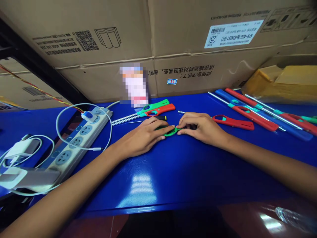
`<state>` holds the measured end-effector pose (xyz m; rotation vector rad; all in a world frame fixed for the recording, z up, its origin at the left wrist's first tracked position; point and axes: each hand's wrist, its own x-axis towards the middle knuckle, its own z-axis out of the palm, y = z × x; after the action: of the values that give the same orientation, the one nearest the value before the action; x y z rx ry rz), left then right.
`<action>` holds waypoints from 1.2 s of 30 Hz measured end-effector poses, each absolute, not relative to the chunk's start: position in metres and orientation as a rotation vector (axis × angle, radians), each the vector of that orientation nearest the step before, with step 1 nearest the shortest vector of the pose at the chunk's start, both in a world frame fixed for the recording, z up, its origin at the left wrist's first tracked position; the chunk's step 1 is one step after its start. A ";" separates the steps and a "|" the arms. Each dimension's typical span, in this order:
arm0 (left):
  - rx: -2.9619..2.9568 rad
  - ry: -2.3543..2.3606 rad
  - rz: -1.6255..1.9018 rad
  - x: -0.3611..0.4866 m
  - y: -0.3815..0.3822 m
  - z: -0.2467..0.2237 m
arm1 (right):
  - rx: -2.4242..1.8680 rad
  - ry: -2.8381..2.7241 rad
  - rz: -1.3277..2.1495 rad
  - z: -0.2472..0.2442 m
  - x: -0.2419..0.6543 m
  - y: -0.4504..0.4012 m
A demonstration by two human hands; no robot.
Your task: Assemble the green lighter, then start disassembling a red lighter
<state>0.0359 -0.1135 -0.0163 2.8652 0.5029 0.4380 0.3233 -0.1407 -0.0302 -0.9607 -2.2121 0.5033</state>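
Note:
Low over the blue table (pixel 188 172), my left hand (pixel 140 137) lies over a green lighter handle (pixel 170 133) and presses it with closed fingers. The far part of that piece is hidden under the fingers. At its right end, the thumb and fingertips of my right hand (pixel 201 127) are pinched on the green plastic. Just behind my left hand lie a green long-neck lighter (pixel 158 105), a red one (pixel 163 109) and a screwdriver (pixel 162 118) with a yellow and black handle. Another red lighter (pixel 235 124) is partly covered by my right hand.
Several red and blue lighters (pixel 257 117) lie on the right. A power strip (pixel 85 130) with white cables and chargers (pixel 22 177) occupies the left. Behind stand a large cardboard box (pixel 178 49), a blurred upright phone-like object (pixel 135 86) and a yellow-brown package (pixel 294 79).

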 end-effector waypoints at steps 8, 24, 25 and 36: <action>2.680 0.556 0.590 0.031 -0.110 -0.023 | -1.021 -2.236 0.468 -0.029 0.323 -0.141; 2.866 0.529 0.749 0.035 -0.112 -0.030 | -0.900 -2.311 0.354 -0.037 0.325 -0.138; 2.823 0.537 0.744 0.035 -0.112 -0.029 | -0.897 -2.307 0.362 -0.037 0.326 -0.138; 2.809 0.558 0.747 0.038 -0.112 -0.028 | -0.926 -2.302 0.398 -0.035 0.324 -0.138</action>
<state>0.0384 -0.1116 -0.0277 2.8089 0.5580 0.7469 0.3241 -0.1377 -0.0348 -0.9258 -2.3017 0.3979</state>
